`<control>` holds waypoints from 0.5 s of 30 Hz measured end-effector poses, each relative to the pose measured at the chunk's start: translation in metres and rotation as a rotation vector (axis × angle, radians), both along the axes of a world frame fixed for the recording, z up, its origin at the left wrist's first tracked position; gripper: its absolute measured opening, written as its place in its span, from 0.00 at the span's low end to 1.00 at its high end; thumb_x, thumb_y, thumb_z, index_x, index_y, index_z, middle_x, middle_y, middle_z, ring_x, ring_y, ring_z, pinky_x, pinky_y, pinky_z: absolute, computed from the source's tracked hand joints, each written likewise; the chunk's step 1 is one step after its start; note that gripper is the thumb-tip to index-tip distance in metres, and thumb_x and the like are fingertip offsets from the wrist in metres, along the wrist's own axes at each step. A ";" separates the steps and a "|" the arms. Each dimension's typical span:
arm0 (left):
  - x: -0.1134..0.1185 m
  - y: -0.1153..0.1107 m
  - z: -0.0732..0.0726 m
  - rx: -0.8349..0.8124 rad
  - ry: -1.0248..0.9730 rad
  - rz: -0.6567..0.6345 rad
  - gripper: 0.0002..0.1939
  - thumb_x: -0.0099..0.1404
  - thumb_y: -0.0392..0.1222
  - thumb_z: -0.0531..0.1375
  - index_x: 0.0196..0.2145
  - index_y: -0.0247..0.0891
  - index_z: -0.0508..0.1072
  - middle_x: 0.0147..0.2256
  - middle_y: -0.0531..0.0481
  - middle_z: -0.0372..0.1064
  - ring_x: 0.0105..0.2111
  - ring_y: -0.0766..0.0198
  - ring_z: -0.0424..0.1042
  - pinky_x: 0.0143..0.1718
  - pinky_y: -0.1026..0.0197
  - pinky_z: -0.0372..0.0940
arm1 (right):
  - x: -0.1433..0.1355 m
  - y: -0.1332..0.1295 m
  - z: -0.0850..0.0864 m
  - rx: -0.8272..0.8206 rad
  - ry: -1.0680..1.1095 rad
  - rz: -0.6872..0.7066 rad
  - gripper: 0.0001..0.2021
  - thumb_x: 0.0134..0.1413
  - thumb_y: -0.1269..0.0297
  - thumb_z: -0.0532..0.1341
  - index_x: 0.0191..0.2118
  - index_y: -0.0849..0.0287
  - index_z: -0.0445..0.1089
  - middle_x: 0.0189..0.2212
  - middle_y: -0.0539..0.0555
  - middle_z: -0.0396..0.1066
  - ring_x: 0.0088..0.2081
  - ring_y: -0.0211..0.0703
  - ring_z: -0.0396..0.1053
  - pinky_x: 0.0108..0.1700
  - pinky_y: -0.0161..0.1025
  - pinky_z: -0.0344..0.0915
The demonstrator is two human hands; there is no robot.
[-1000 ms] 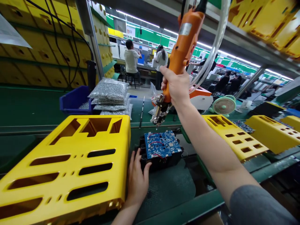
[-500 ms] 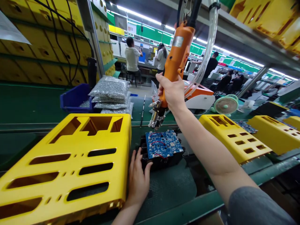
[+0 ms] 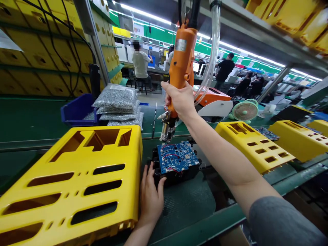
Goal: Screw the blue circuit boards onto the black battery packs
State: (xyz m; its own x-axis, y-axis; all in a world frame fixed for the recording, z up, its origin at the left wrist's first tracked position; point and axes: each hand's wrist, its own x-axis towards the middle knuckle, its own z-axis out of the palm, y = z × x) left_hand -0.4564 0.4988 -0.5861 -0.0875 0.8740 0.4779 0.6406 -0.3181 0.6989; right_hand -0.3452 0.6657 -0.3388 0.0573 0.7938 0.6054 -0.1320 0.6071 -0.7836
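My right hand point(image 3: 180, 99) is wrapped round an orange electric screwdriver point(image 3: 181, 54), which hangs from above with a clear hose at its side. Its metal tip point(image 3: 166, 133) is over the far left edge of a blue circuit board point(image 3: 176, 157); whether they touch I cannot tell. Thin red wires cross the board, which lies on a black base point(image 3: 176, 177). My left hand point(image 3: 151, 198) lies at the base's near left corner, fingers stretched and thumb apart, between it and a large yellow plastic housing point(image 3: 84, 171).
Behind are stacked clear bags of small metal parts point(image 3: 116, 99), a blue bin point(image 3: 77, 111) and a thin rod-like tool point(image 3: 154, 121). To the right stand more yellow housings point(image 3: 256, 153), an orange-and-white machine point(image 3: 214, 102) and a green fan point(image 3: 244, 111). Several people sit or stand farther off.
My right hand has brought the screwdriver a little left and more upright, its tip slightly lower near the board's far edge. My left hand stays by the base. The view has shifted slightly.
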 end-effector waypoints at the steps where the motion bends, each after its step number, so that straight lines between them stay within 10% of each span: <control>1: 0.000 0.000 0.000 -0.004 0.004 0.002 0.30 0.65 0.43 0.53 0.63 0.43 0.48 0.62 0.43 0.51 0.64 0.55 0.46 0.62 0.46 0.50 | 0.001 0.002 0.003 0.001 0.005 -0.004 0.16 0.47 0.52 0.64 0.31 0.55 0.60 0.16 0.44 0.57 0.16 0.32 0.57 0.16 0.32 0.58; 8: 0.001 0.001 -0.001 0.020 -0.011 0.002 0.30 0.65 0.43 0.54 0.63 0.43 0.48 0.62 0.43 0.52 0.64 0.55 0.46 0.62 0.45 0.50 | 0.008 0.015 0.031 0.085 0.076 -0.080 0.13 0.49 0.55 0.63 0.32 0.55 0.59 0.17 0.43 0.56 0.16 0.30 0.56 0.17 0.31 0.57; 15: 0.001 0.000 0.000 0.018 -0.005 0.004 0.31 0.65 0.41 0.53 0.63 0.43 0.47 0.62 0.42 0.51 0.64 0.55 0.46 0.61 0.45 0.51 | -0.012 -0.003 0.023 0.036 0.057 -0.031 0.12 0.50 0.56 0.62 0.32 0.56 0.59 0.19 0.45 0.55 0.18 0.31 0.56 0.19 0.32 0.60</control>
State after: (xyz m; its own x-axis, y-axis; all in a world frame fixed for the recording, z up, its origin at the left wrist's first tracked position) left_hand -0.4552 0.4983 -0.5864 -0.0933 0.8652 0.4927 0.6385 -0.3277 0.6964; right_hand -0.3570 0.6631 -0.3161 0.1165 0.7688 0.6288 -0.1569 0.6394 -0.7527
